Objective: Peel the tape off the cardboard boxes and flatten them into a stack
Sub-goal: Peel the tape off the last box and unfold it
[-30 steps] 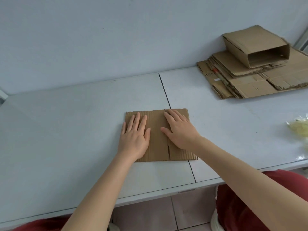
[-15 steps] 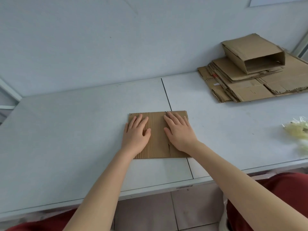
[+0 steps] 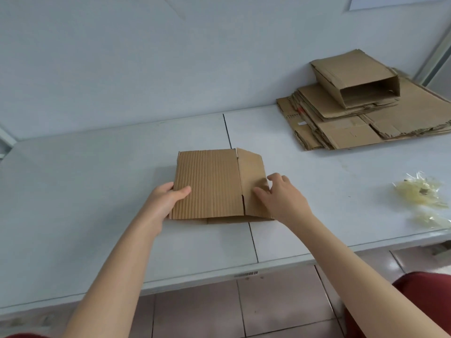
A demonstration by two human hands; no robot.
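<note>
A flattened brown cardboard box (image 3: 214,184) is held a little above the white table (image 3: 97,191), near its middle seam. My left hand (image 3: 166,201) grips its left edge, thumb on top and fingers underneath. My right hand (image 3: 280,198) holds the right flap, thumb on top, fingers curled round the edge. At the back right lies a stack of flattened cardboard (image 3: 361,125) with one half-open box (image 3: 353,79) on top.
A clump of peeled yellowish clear tape (image 3: 419,191) lies at the table's right edge. A white wall rises behind the table. The table's front edge runs across below my forearms, with tiled floor beneath.
Both hands were pressing flat on the cardboard; now they have moved to its left and right edges and lifted it off the table.
</note>
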